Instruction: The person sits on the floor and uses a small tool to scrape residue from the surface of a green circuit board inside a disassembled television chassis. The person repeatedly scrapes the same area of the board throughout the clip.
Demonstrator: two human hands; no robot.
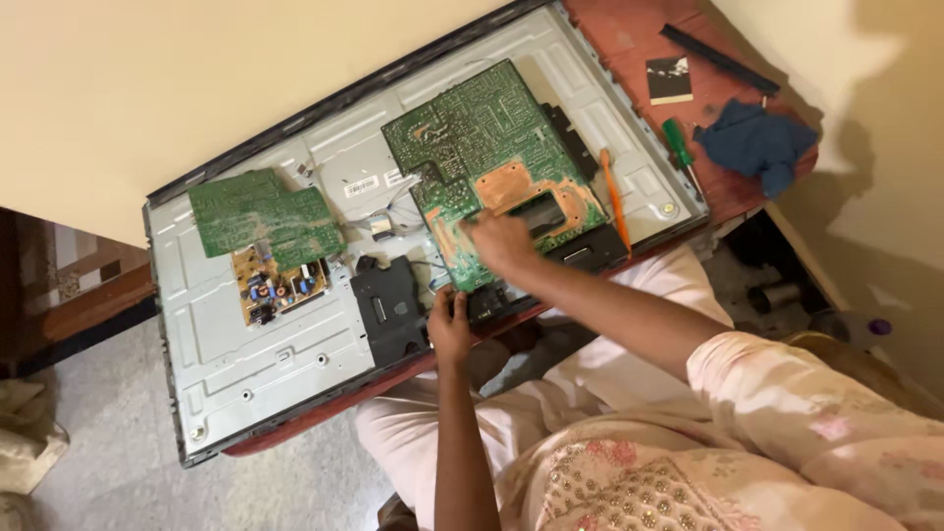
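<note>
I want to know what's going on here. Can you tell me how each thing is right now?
Television: face down, back cover off.
Large green circuit board: solder side up, lying on the panel.
Small green board: lying flat.
Right hand: pressed on the large board.
Left hand: gripping the panel's near edge.
Green screwdriver: lying unused.
Blue cloth: crumpled.

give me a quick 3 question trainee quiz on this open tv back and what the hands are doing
1. True or false: the right hand rests on the large green circuit board.
2. What does the left hand touch? A) blue crumpled cloth B) lower edge of the large board, by the black plastic block C) green-handled screwdriver
3. Fill in: the thin orange tool lies on the grey metal back panel, just ____ of the large board.

Key: 1 true; 2 B; 3 right
</note>
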